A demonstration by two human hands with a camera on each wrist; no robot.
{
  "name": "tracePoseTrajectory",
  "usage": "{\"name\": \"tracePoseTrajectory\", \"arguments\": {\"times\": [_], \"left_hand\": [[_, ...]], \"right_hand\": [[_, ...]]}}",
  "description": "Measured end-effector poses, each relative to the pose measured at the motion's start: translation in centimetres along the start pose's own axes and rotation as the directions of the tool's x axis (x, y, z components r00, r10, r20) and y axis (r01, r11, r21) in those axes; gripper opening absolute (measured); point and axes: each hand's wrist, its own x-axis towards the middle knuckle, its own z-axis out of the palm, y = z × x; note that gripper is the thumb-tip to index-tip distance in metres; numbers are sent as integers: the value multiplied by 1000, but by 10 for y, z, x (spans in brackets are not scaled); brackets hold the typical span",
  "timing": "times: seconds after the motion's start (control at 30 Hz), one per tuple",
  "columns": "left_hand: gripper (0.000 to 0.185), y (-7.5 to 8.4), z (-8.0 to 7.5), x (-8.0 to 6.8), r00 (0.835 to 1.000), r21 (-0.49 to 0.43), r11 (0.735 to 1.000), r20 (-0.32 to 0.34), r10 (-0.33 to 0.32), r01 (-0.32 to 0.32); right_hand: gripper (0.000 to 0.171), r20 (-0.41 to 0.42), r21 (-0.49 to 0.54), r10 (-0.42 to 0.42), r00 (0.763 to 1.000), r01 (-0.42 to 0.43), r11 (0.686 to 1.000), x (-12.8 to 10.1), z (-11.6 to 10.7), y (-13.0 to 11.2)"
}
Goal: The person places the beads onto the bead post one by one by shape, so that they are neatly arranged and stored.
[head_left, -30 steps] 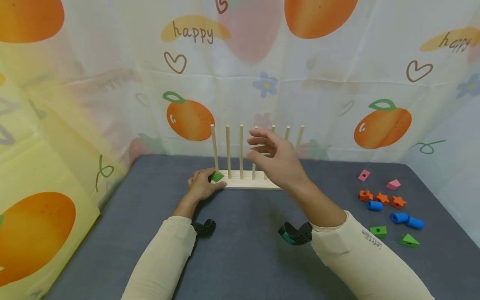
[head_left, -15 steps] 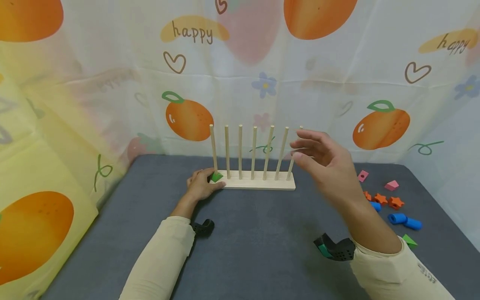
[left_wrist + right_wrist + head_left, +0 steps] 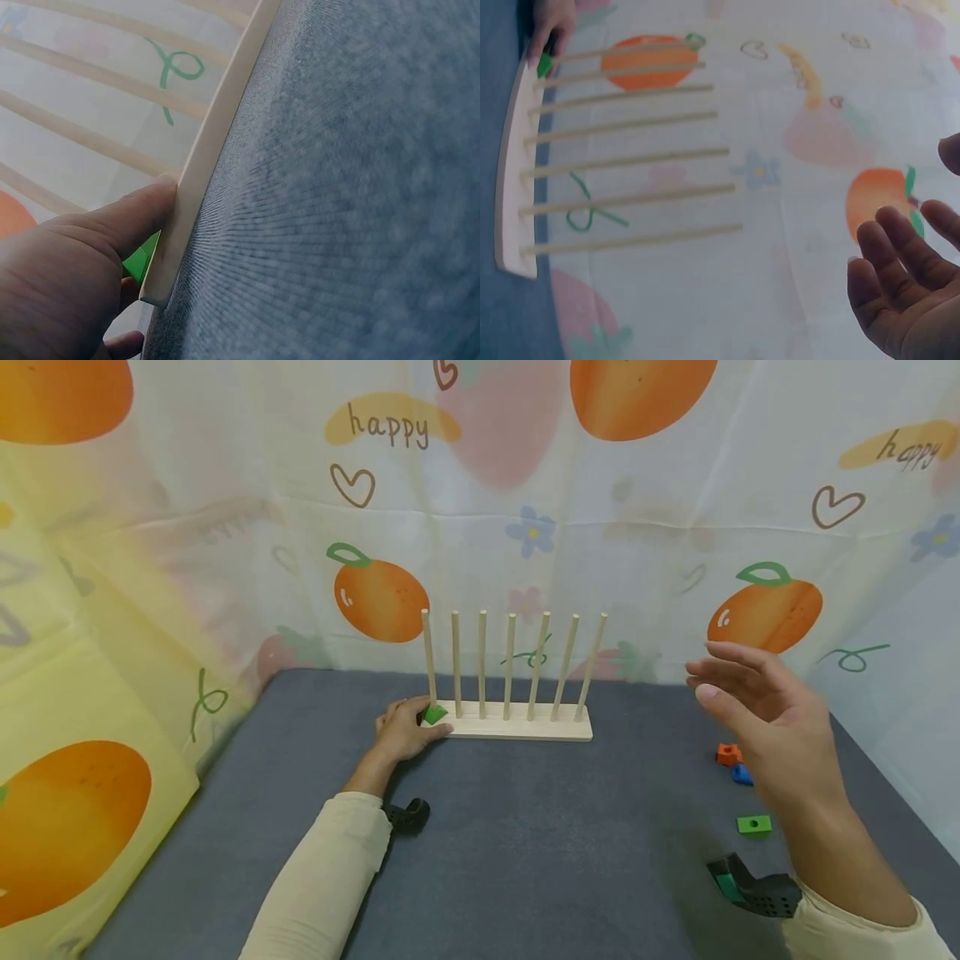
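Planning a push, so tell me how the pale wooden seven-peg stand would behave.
The stand looks stiff, its thin wooden pegs all straight. Pushed low, its flat base would probably slide; pushed high up, it might tip across that narrow base.

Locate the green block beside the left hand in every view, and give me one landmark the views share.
Head: left of centre, below mid-height; the green block is at the pegboard's left end.
Left wrist: lower left, partly hidden by the left hand.
Right wrist: near the top left corner, small and blurred.
Shared landmark: the pegboard, with the left hand at the block's end.
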Motion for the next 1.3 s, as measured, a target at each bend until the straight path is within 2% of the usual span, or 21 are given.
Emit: {"name": "tracePoseTrajectory", "arguments": {"times": [0.1,0.23,0.3,0.43,0.47,0.5,0.67,0.7,0.77,0.87,0.93,1.0,1.07,1.13,1.2,1.3], "left_hand": [[48,0,1,0,1000,6,1000,2,1,-1],[47,1,2,-1,1000,5,1000,4,-3,3],[47,2,2,-1,1000,3,1000,7,-4,4],[48,2,2,-1,1000,4,1000,11,-4,4],[49,2,2,-1,1000,4,1000,9,-5,5],[49,2,1,-1,1000,4,1000,7,-5,5],[49,2,0,-1,1000,2,1000,-1,-9,9],[49,1,0,-1,1000,3,1000,-1,-10,10],[49,1,-1,-1,1000,7,1000,-2,-12,12],[52,1,-1,-1,1000,17,1000,4,-9,9],[52,1,-1,-1,1000,16,1000,7,-8,8],[52,1,-1,-1,1000,12,1000,6,-9,9],[51,2,-1,0,1000,8,1000,3,-11,11],[52,2,-1,0,1000,9,1000,3,-15,15],[53,2,-1,0,1000,14,1000,8,-19,19],[52,2,-1,0,1000,17,1000,13,-19,19]], "right_hand": [[42,-30,-9,9,1000,-9,1000,-6,-16,7],[42,-89,-72,-26,996,20,997,-15,-42,20],[42,-132,-172,-53,990,30,985,-20,-55,27],[42,-270,-311,-75,960,-13,950,-27,-78,39],[42,-303,-360,-83,949,-33,932,-29,-82,41],[42,-329,-372,-91,940,-41,927,-30,-87,45],[42,-376,-439,-130,917,-53,897,-38,-110,66],[42,-361,-431,-155,920,-17,902,-40,-119,76],[41,-380,-430,-138,915,-43,902,-43,-134,93],[38,-392,-435,-112,913,-76,897,-54,-168,136],[38,-416,-466,-70,906,-147,872,-62,-188,163],[38,-414,-487,-51,909,-173,856,-71,-206,190],[38,-422,-487,-12,906,-216,847,-79,-212,202],[37,-405,-494,7,914,-225,840,-86,-214,210],[36,-414,-479,49,909,-263,837,-91,-209,210],[35,-440,-443,129,889,-340,830,-96,-197,203]]}}
